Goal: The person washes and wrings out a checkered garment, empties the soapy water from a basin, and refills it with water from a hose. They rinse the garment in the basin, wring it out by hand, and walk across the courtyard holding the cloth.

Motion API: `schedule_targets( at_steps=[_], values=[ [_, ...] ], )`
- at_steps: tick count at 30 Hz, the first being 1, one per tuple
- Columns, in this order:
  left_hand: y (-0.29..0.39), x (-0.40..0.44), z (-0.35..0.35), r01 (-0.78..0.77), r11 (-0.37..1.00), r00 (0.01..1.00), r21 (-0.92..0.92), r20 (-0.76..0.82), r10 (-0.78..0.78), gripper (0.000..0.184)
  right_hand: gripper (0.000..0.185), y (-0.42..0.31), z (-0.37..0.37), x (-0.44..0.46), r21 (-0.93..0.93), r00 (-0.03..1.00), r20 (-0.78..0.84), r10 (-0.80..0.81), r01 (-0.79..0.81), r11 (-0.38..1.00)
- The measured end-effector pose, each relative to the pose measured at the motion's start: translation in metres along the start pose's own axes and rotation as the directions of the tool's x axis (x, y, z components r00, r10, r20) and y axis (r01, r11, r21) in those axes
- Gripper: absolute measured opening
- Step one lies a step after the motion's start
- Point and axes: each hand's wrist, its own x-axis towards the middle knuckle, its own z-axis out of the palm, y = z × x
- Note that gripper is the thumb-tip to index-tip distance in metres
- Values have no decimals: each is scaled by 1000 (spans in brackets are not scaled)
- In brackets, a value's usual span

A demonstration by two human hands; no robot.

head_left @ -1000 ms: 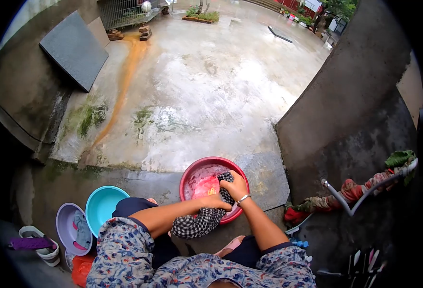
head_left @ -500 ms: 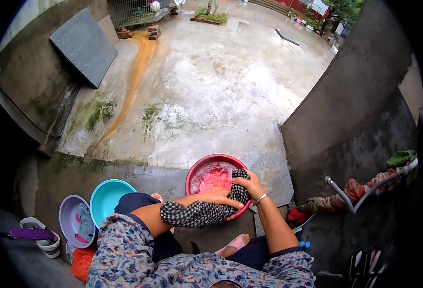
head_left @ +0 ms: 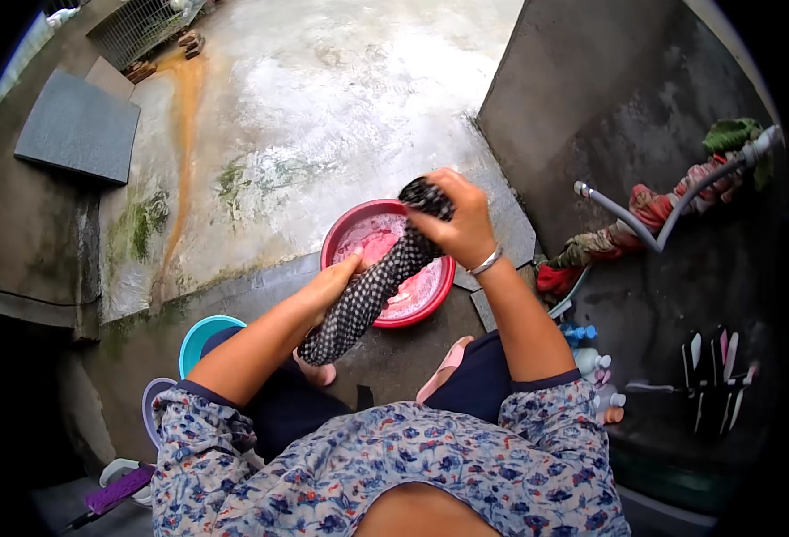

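A black-and-white checked cloth [head_left: 365, 297] stretches slantwise between my hands, bunched into a long roll above a red basin [head_left: 429, 311]. My right hand [head_left: 462, 219] is closed around its upper end, where a dark fold pokes out past the fingers. Lower down, my left hand [head_left: 333, 283] grips the roll from the side, thumb up, its other fingers hidden by the cloth. The cloth's lower end hangs loose near my left knee. Inside the basin is sudsy water with pink-red fabric in it.
A turquoise basin [head_left: 195, 345] and a purple basin [head_left: 151, 404] stand at my left, partly covered by my arm and sleeve. Several bottles [head_left: 591, 362] line the right wall. A grey pipe [head_left: 625, 212] and cloth-wrapped pipe [head_left: 654, 204] run along that wall. A slab [head_left: 79, 125] leans far left.
My right hand has lifted the cloth's upper end. The cloth, earlier draped over my left forearm, now hangs in front of it. The view has tilted down.
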Motion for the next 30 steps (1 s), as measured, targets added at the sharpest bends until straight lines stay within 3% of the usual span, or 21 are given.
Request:
schedule_targets(
  at_steps=[1, 2, 4, 6, 13, 24, 26, 28, 30],
  values=[
    [1, -2, 4, 52, 998, 997, -23, -51, -53, 51, 29, -11, 3, -3, -27, 997, 58, -55, 57, 998],
    [0, 2, 8, 136, 982, 975, -134, -158, -157, 45, 36, -32, 9, -7, -96, 938, 121, -325, 337, 937],
    [-6, -4, 18, 37, 948, 987, -316, -140, -85, 38, 31, -48, 22, -14, -16, 843, 143, -519, 526, 850],
    [-9, -9, 24, 52, 898, 991, -437, -89, -101, 40, 21, -66, 31, -22, -8, 731, 130, -670, 676, 737],
    [-30, -10, 31, 261, 774, 949, -576, 8, -314, 47, 18, -94, 50, -53, 223, 583, 106, -806, 776, 590],
    [-26, 6, 34, 375, 580, 870, -723, 59, -489, 63, 13, -119, 43, -61, 318, 507, 59, -860, 807, 498],
    [-12, 19, 21, 314, 595, 908, -740, 50, -416, 66, 11, -119, 44, -65, 338, 482, 120, -868, 802, 492],
    [6, 33, -1, 186, 698, 980, -692, 182, -81, 91, 11, -117, 49, -67, 351, 432, 171, -886, 813, 464],
    [37, 27, 6, 310, 588, 913, -747, 407, 36, 79, 11, -119, 46, -67, 335, 399, 224, -889, 825, 455]
  ],
)
